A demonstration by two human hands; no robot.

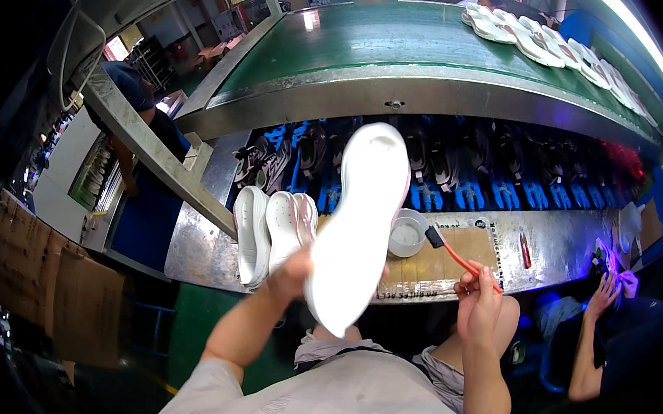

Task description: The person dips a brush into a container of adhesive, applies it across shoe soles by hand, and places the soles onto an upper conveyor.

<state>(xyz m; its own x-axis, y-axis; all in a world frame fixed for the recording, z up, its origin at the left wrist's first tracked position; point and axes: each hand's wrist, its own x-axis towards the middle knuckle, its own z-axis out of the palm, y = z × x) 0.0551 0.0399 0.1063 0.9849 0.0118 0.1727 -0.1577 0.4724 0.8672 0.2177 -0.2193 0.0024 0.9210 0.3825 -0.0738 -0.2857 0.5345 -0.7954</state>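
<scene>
A white shoe sole (357, 232) is held up in front of me, its heel end toward me or away I cannot tell. My left hand (294, 274) grips it by the side, with part of the fingers hidden behind it. My right hand (479, 294) pinches the orange-red handle of a brush (457, 257), whose dark bristle head points up and left near a white round tub (407, 235). The brush is apart from the sole. Left of the held sole, several white soles (251, 236) stand leaning side by side on the metal table.
Cardboard (450, 265) lies on the metal table (560, 242), with a red pen-like tool (525, 251) to its right. Behind runs a row of shoe uppers (477, 159) on blue holders, under a green conveyor belt (351, 43) carrying more soles (524, 37). A co-worker (607, 326) handles a shoe at right; another person (135, 101) stands at left.
</scene>
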